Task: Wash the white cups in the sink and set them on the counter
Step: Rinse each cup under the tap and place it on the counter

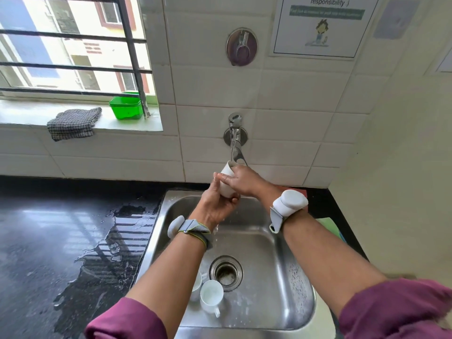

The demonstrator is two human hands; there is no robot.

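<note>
- bright daylight comes in through the barred window (pixel 73 45) at upper left; the view outside is washed out.
- the wet black counter (pixel 36 228) mirrors the window bars as pale glare stripes.
- the steel sink (pixel 293 277) shows soft highlights; shadows are faint.
- wide-angle bending curves the wall tiles (pixel 210 84) toward the frame edges.
- the poster (pixel 320 25) text is soft, and the right sleeve (pixel 396 311) edge is blurred.

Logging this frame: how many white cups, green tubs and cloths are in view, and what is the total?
White cups: 3
Green tub: 1
Checked cloth: 1
Total: 5
</note>
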